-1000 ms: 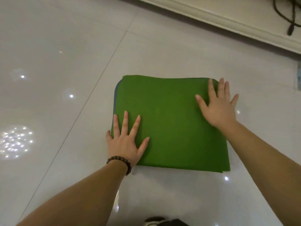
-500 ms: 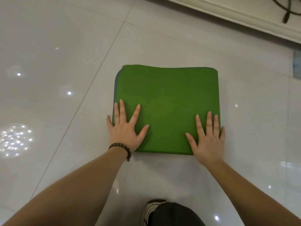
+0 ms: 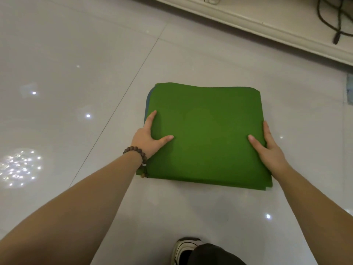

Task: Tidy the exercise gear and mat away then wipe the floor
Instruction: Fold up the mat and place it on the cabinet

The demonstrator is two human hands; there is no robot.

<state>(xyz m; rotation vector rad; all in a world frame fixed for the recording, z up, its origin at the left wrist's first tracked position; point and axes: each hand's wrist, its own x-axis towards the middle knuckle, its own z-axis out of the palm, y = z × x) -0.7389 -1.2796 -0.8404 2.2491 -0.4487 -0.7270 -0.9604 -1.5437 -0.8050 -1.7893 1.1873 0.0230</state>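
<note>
My folded green mat (image 3: 206,134) lies on the glossy white tiled floor (image 3: 76,73), a little past the middle of my view toward one o'clock, its layers stacked with a sliver of blue-grey showing along the edge at nine o'clock. My left hand (image 3: 147,136) grips that nine o'clock edge: the thumb (image 3: 164,139) lies flat on the green top pointing toward three o'clock, one finger runs up along the edge toward twelve, and the other fingers are tucked out of sight under the mat, so I cannot tell how they sit. A dark beaded bracelet (image 3: 136,154) circles that wrist, touching the mat's corner at seven o'clock. My right hand (image 3: 271,152) holds the opposite edge at three o'clock in the same way, thumb (image 3: 255,142) on top and spread away from the fingers, which lie together along the side and curl down around it. Both forearms reach in from the bottom corners. At six o'clock, a shoe (image 3: 183,247) and a dark trouser leg (image 3: 214,255) show. Along the top, toward one o'clock, runs a cream baseboard (image 3: 248,22), and a black cable (image 3: 338,22) hangs at two o'clock.
</note>
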